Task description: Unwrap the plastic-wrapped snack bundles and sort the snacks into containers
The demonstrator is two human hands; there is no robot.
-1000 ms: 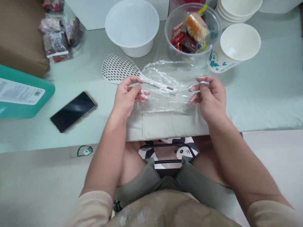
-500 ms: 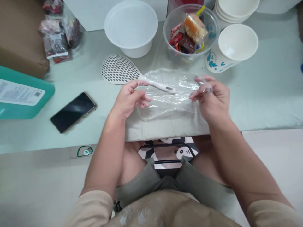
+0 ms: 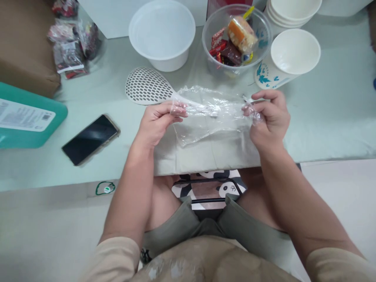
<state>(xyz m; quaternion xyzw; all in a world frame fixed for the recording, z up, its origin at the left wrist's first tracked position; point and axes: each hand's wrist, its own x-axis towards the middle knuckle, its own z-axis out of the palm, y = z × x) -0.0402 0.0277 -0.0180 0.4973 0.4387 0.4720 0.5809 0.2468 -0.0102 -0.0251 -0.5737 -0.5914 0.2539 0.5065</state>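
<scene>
My left hand point(image 3: 155, 123) pinches the bag point(image 3: 198, 131); my right hand point(image 3: 272, 119), its opposite end. The skimmer point(image 3: 148, 84) shows partly through.

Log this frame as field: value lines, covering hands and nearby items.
left hand: gripping left end of crumpled clear plastic film
right hand: gripping its right end
tool: white oval-headed perforated ladle, partly seen through film
beyond: white round plastic bowl; clear round plastic bowl holding colourful wrapped snacks; white paper cup with blue leaf print
left side: black rectangular phone, screen up
</scene>
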